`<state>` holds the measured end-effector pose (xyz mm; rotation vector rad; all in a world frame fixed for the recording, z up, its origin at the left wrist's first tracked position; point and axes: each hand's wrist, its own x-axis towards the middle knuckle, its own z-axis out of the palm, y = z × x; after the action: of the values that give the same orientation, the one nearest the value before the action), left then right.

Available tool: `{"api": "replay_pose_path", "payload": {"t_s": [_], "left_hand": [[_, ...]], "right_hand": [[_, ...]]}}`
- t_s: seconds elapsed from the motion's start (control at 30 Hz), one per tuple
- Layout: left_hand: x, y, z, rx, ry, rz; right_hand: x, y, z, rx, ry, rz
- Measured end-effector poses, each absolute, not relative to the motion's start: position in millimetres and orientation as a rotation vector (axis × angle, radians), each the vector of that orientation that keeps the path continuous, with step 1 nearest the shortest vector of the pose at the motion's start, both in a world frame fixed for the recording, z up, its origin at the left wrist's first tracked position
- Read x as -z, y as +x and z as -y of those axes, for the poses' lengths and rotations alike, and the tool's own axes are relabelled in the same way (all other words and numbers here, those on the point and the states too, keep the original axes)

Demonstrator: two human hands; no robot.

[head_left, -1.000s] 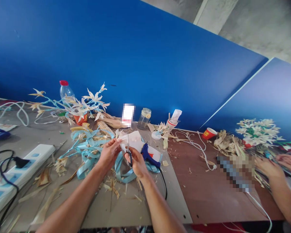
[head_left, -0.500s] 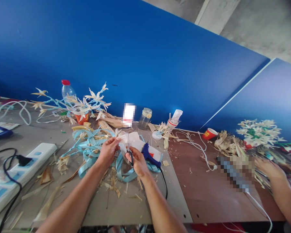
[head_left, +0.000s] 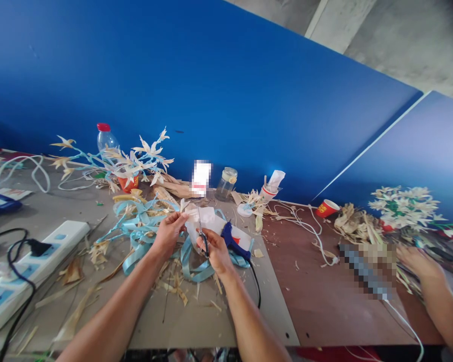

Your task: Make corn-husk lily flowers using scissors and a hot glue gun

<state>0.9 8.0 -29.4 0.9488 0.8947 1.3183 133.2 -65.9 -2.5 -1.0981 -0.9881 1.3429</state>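
My left hand (head_left: 169,231) pinches a pale strip of corn husk (head_left: 192,214) above the grey table (head_left: 211,327). My right hand (head_left: 216,250) grips small black-handled scissors (head_left: 201,232), blades pointing up at the husk strip. Under both hands lie loops of light blue ribbon (head_left: 143,226) and husk scraps. A blue glue gun (head_left: 232,242) rests just right of my right hand, its black cord trailing toward the table's front edge.
A white power strip (head_left: 30,266) with black cables lies at left. Blue-stemmed husk flowers (head_left: 132,163) stand in a red cup beside a plastic bottle (head_left: 104,140). A glass jar (head_left: 226,183), a red cup (head_left: 326,207), and white cords sit further back. Another person's hand (head_left: 419,261) works at right.
Both hands have shifted slightly up and right with the husk strip and scissors. The other person's far hand has dropped out of sight.
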Motion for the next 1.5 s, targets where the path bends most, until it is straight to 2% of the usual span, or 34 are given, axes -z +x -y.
{"api": "replay_pose_path", "payload": {"t_s": [0.7, 1.5], "left_hand": [[21, 8, -1, -1.425, 0.885, -0.931], [16, 6, 1, -1.352, 0.912, -0.929]], "right_hand": [[9, 133, 70, -1.316, -1.119, 1.068], [10, 129, 66, -1.322, -1.091, 0.942]]}}
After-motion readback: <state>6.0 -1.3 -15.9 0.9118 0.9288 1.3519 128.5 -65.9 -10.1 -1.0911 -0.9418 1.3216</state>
